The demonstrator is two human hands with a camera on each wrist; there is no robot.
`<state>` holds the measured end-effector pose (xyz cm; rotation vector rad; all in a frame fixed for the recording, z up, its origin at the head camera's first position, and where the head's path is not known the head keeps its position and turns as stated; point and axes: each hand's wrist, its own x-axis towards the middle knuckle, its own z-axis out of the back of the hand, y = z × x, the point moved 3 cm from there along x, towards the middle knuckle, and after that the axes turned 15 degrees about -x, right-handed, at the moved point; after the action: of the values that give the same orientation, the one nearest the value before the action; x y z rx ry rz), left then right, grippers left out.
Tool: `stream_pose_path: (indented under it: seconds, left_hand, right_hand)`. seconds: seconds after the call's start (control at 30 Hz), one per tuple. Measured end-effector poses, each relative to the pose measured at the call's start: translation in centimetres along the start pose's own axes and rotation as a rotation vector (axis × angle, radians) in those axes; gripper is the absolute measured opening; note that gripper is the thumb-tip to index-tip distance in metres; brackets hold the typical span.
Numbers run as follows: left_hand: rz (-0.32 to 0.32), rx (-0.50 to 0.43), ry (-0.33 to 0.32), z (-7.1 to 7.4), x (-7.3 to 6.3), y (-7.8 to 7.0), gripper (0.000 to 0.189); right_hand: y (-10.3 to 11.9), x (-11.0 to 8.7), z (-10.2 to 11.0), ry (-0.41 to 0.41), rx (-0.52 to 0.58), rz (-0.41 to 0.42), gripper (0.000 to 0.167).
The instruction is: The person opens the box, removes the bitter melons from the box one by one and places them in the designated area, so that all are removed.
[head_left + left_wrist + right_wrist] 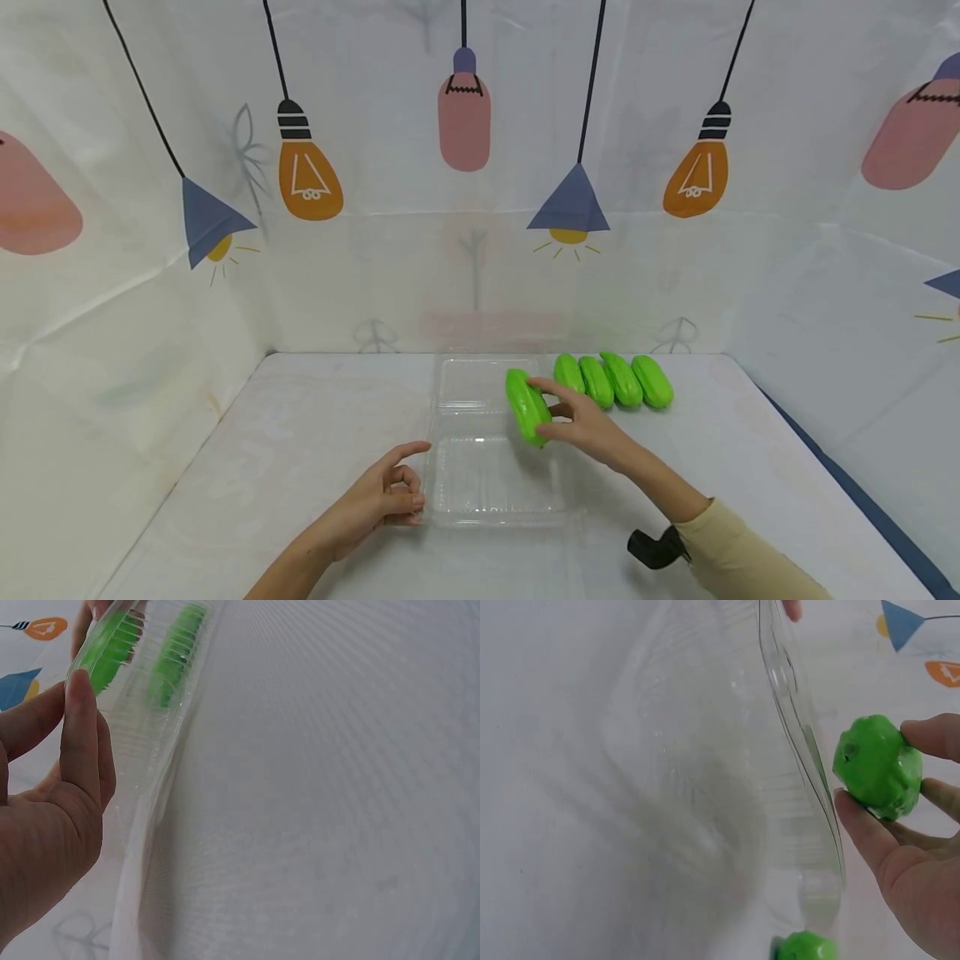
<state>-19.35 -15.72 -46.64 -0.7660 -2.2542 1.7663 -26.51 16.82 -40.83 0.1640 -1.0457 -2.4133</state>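
Observation:
My right hand (585, 421) pinches a glossy bright green toy cucumber (528, 408) between thumb and fingers. It is above the right part of a clear plastic clamshell box (491, 518), whose lid lies folded back. In the right wrist view the bumpy end of the cucumber (879, 766) points at the camera, beside the box rim (810, 787). My left hand (375, 500) is at the box's left edge, index finger extended, other fingers bent. In the left wrist view its thumb (80, 724) is right at the rim, with green showing through the clear wall.
Several more green toy cucumbers (613, 381) lie in a row on the white table (322, 408), behind my right hand. A black object (656, 548) is at my right sleeve (742, 554). White sheeting printed with lamps (480, 275) encloses the back and sides.

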Motion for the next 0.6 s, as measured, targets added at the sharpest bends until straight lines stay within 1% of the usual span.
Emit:
stream_pose_path:
  seconds: [0.33, 0.5, 0.6]
  left_hand:
    - [0.006, -0.003, -0.004, 0.0, 0.1, -0.1, 0.078]
    - [0.009, 0.000, -0.006, 0.0, 0.0, -0.1, 0.078]
    - [0.010, 0.000, -0.008, -0.1, 0.0, -0.1, 0.078]
  right_hand:
    - [-0.7, -0.1, 1.3, -0.023, -0.011, -0.028, 0.068]
    - [-1.0, -0.1, 2.1, -0.054, -0.020, -0.021, 0.068]
    - [-1.2, -0.1, 2.5, -0.067, -0.023, -0.030, 0.069]
